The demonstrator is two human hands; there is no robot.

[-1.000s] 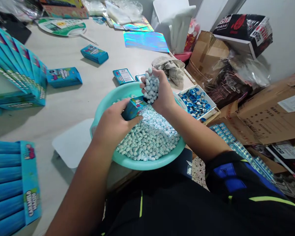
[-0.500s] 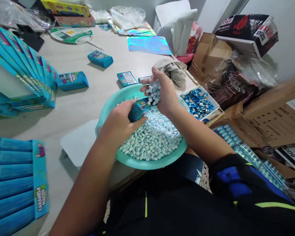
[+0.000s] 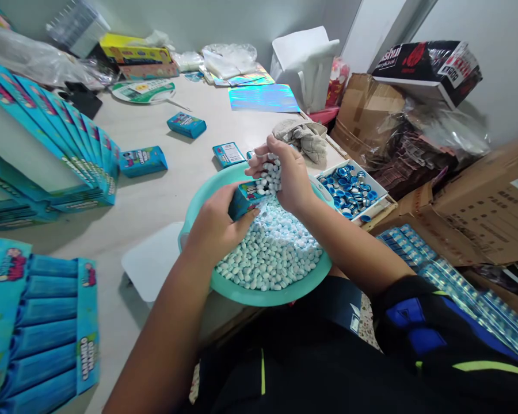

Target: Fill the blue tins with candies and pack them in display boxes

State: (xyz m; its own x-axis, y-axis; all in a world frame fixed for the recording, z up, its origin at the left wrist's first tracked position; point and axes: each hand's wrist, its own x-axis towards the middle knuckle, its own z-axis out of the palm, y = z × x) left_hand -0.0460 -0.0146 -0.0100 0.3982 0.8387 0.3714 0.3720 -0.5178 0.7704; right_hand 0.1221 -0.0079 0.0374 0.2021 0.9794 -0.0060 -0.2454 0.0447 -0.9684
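Observation:
My left hand [image 3: 216, 221] grips a small blue candy box [image 3: 243, 200] and holds it tilted over a turquoise basin [image 3: 198, 192]. Small white and pale blue candies [image 3: 263, 259] fill much of the basin. Right beside the box's far end, my right hand [image 3: 290, 175] is cupped around a handful of the same candies, and some lie at the box's end. How full the box is inside cannot be seen. Past the basin's far rim a flat blue candy box [image 3: 228, 154] rests on the table.
Two more blue boxes, one nearer [image 3: 143, 161] and one farther [image 3: 186, 125], lie on the table. Display cartons [image 3: 47, 328] stand at left. A white tray of blue caps [image 3: 349, 190] sits right of the basin, near a grey cloth [image 3: 304, 141]. Cardboard boxes [image 3: 479, 201] crowd the right side.
The view has shifted slightly, so the table things appear lower and farther right. Both hands stay over the basin, and my right hand's candies are closer against the box's end.

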